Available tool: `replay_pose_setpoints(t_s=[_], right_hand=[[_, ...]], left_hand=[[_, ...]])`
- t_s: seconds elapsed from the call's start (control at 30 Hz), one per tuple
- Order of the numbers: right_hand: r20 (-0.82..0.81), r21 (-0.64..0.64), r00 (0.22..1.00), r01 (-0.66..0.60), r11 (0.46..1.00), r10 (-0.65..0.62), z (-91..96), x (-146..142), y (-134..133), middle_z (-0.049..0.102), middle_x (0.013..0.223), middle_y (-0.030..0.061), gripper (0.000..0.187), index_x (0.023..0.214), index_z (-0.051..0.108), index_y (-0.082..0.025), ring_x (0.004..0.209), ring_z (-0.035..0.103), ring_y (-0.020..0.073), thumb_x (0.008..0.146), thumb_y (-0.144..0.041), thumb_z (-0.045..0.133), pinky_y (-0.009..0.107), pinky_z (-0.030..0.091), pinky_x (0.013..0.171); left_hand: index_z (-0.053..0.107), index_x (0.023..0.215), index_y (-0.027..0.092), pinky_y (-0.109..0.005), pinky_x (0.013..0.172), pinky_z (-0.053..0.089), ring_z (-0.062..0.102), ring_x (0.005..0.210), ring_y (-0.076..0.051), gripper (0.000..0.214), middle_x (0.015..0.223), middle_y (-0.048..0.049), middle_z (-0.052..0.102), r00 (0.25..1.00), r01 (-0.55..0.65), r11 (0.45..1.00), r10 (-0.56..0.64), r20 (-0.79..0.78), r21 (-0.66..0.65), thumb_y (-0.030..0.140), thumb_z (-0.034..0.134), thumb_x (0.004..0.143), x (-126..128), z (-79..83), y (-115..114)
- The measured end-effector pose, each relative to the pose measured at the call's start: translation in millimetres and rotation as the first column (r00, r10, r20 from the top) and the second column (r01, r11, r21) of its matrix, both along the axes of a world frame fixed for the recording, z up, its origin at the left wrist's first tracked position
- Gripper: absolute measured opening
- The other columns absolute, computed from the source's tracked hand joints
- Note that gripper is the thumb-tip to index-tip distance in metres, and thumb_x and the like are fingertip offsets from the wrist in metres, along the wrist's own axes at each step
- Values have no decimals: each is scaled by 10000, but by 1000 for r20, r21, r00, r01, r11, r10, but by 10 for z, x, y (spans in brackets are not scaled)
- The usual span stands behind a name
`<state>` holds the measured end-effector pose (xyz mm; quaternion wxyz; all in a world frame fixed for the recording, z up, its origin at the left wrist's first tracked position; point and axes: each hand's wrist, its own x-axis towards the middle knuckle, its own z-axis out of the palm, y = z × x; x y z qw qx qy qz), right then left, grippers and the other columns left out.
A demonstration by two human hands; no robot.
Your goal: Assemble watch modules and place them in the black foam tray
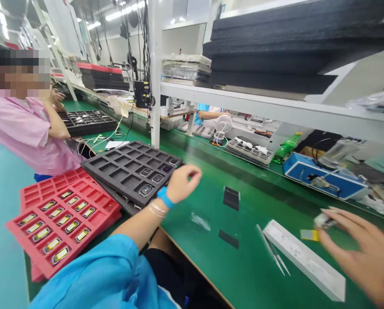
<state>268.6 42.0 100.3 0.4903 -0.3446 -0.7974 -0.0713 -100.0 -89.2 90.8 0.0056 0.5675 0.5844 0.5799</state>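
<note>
My left hand [183, 183], with a blue band at the wrist, hovers by the right corner of a black foam tray [121, 165]. Its fingers are curled, and whatever they may hold is hidden. Several square watch cases [146, 190] sit in that tray's pockets. At the right, my right hand [362, 246] pinches a small whitish part with a yellow tab [310, 234], above the green table. Beside it lie a long white block [304, 259] and metal tweezers [272, 251].
Red foam trays [98, 195] with yellow-marked parts are stacked at left, near a person in pink [24, 128]. Black strips [231, 198] lie mid-table. A blue box [324, 176], a green bottle [287, 147] and a white fan [223, 123] stand behind, under a shelf [275, 105].
</note>
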Motion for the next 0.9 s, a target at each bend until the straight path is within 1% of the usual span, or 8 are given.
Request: replay_pose_setpoints(t_s=[0.07, 0.13, 0.2, 0.27, 0.33, 0.43, 0.7, 0.9], right_hand=[[92, 27, 992, -87, 996, 84, -209, -243, -97, 666, 1144, 106, 304, 1093, 660, -321, 1030, 652, 304, 840, -466, 575, 496, 485, 988], [144, 30, 975, -176, 984, 170, -400, -457, -220, 652, 1184, 87, 303, 1152, 625, -319, 1035, 658, 284, 862, -389, 573, 468, 502, 978], [156, 14, 960, -236, 972, 231, -583, -617, -317, 641, 1194, 80, 303, 1174, 606, -308, 1039, 660, 263, 874, -325, 571, 438, 522, 953], [148, -20, 956, -255, 967, 255, -765, -721, -357, 637, 1194, 82, 314, 1189, 587, -288, 1048, 658, 254, 876, -298, 569, 426, 540, 925], [104, -71, 963, -243, 967, 250, -934, -780, -349, 642, 1182, 94, 340, 1209, 558, -257, 1054, 658, 258, 873, -308, 576, 436, 555, 899], [45, -120, 962, -261, 958, 268, -1116, -829, -325, 655, 1149, 109, 339, 1182, 533, -225, 1052, 662, 260, 862, -313, 602, 443, 570, 877], [5, -218, 954, -293, 931, 301, -1157, -832, -415, 668, 1143, 101, 200, 1027, 533, -245, 1073, 656, 269, 855, -313, 609, 458, 549, 896], [28, -262, 970, -228, 938, 243, -1178, -784, -377, 628, 1210, 81, 156, 928, 638, -261, 1109, 619, 279, 893, -368, 529, 463, 512, 916]], left_hand=[[696, 843, 178, -301, 773, 494, 630, 782, -169, 113, 821, -37, 700, 930, 338, 929, -306, 204, -151, 262, 624, 820, 385, -68, 281], [708, 964, 154, -314, 802, 497, 637, 796, -161, 245, 834, -43, 700, 714, 667, 701, -503, 486, -253, 308, 710, 774, 688, -206, 550], [692, 1085, 157, -340, 845, 496, 646, 846, -160, 422, 910, -50, 701, 435, 879, 428, -541, 720, -209, 341, 778, 716, 887, -383, 753], [685, 1132, 165, -366, 897, 487, 651, 889, -165, 557, 968, -54, 695, 238, 949, 302, -496, 835, -91, 399, 832, 648, 981, -564, 868], [695, 1115, 160, -382, 930, 477, 653, 891, -166, 627, 978, -58, 693, 166, 953, 303, -449, 878, -25, 424, 875, 575, 991, -717, 910], [703, 1079, 146, -384, 898, 491, 654, 839, -159, 658, 947, -62, 697, 157, 952, 305, -387, 909, -35, 376, 918, 502, 931, -854, 906], [703, 1032, 136, -334, 784, 532, 669, 732, -133, 687, 865, -29, 679, 143, 967, 246, -323, 935, -63, 279, 953, 408, 932, -856, 869], [684, 1065, 132, -402, 816, 528, 651, 716, -132, 777, 859, -39, 671, 192, 903, 428, -302, 934, -47, 225, 958, 344, 1002, -935, 870]])
